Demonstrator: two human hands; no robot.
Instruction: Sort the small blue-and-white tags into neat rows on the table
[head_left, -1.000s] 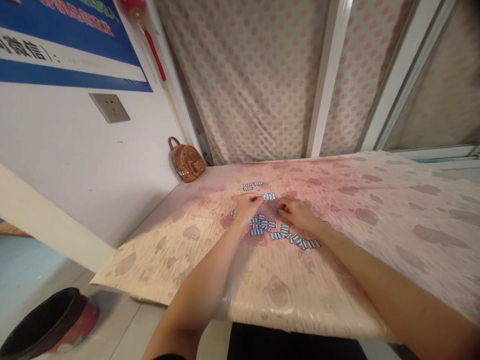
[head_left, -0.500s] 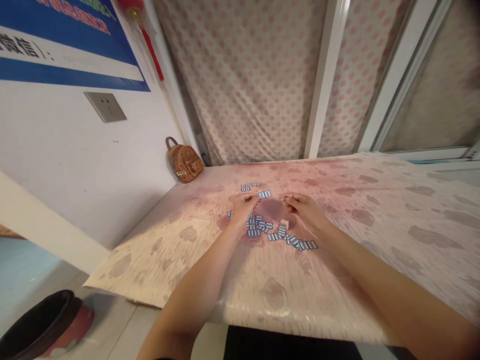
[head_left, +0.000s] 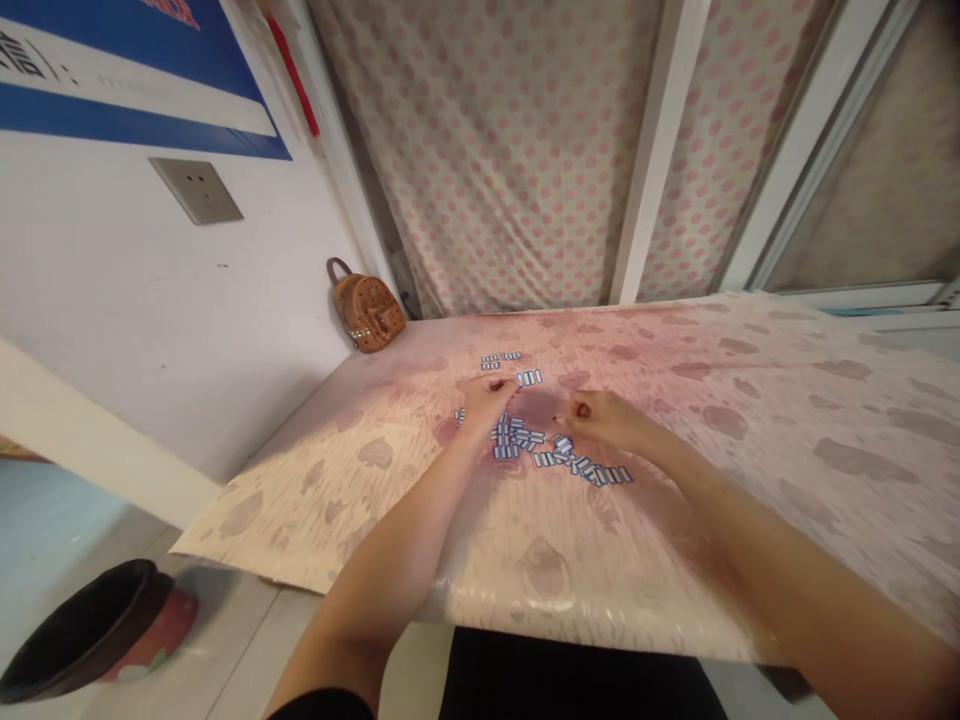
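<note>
My left hand [head_left: 491,400] is closed, thumb and fingertips pinched at the edge of a small blue-and-white striped piece [head_left: 529,378]. To its right, my right hand [head_left: 596,418] has its fingers curled together above the tabletop; whatever is in them, if anything, is too small to make out. Below the left wrist lies a loose pile of similar striped pieces [head_left: 507,440], partly covered by that hand. A second scattered run of striped pieces [head_left: 589,468] stretches below the right hand. Beyond the left hand, several smaller-looking striped pieces [head_left: 500,360] sit in short rows.
A patterned cloth covers the table [head_left: 360,520]. At its far left corner, a small brown backpack [head_left: 367,312] leans by the wall. A dark-rimmed bin [head_left: 150,630] stands on the floor at left. Behind the table hangs a dotted curtain [head_left: 510,150].
My right hand has moved slightly down and towards the left. A pale block-like piece below it no longer shows; a striped piece appears there. The left hand keeps its pinch, and the view has shifted slightly.
</note>
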